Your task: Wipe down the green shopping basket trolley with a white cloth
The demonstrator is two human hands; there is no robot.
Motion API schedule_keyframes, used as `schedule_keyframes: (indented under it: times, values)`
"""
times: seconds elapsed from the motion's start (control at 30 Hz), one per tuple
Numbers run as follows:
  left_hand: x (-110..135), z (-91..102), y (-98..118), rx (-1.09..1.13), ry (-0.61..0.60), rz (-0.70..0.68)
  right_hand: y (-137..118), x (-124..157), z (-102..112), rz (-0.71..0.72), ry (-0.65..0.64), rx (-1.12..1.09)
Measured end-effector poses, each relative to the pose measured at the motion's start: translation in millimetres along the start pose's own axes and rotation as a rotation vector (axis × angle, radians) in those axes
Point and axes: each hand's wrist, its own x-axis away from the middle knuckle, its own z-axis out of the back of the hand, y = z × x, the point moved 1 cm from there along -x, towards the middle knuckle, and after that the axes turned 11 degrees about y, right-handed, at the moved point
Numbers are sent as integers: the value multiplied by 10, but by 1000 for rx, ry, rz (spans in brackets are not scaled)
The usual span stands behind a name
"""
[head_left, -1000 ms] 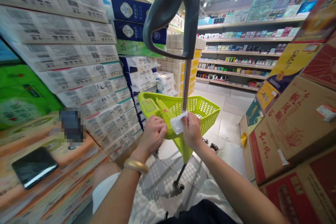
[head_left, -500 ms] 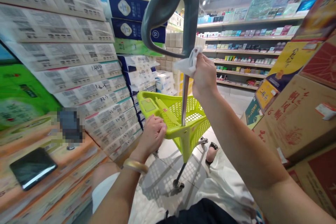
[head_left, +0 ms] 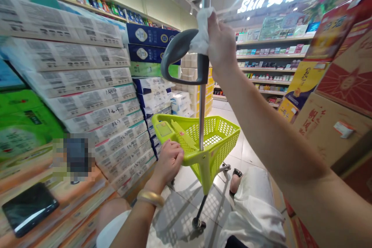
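Note:
A lime-green shopping cart (head_left: 203, 157) with a mesh basket stands on the floor before me. Its metal pole (head_left: 201, 114) rises from the near rim and carries a grey loop handle (head_left: 174, 52). My left hand (head_left: 168, 159), a gold bangle at the wrist, is closed around the basket's left rim. Raised high, my right hand (head_left: 222, 42) presses a white cloth or tissue (head_left: 204, 31) against the pole at the top of the grey handle. The cloth wraps partly round it and hides the handle's upper joint.
Stacked white paper packs (head_left: 87, 77) rise at the left. A black phone (head_left: 30, 207) and a blurred-out item lie on orange packs (head_left: 84, 201). Cardboard boxes (head_left: 328, 128) are piled at the right. Stocked shelves (head_left: 267, 56) stand at the back.
My right hand has moved the white cloth up from the handle's lower end to its top. My left hand stays on the cart rim. The view has tilted upward.

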Motion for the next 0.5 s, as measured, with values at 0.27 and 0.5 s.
schedule_keyframes:
  times: [0.27,0.5]
  values:
    - [-22,23,31,-2,-24,1,30,1915,281,-243,92,261]
    - [-29,14,10,2,-15,-4,178,2920,580,-281,-22,557]
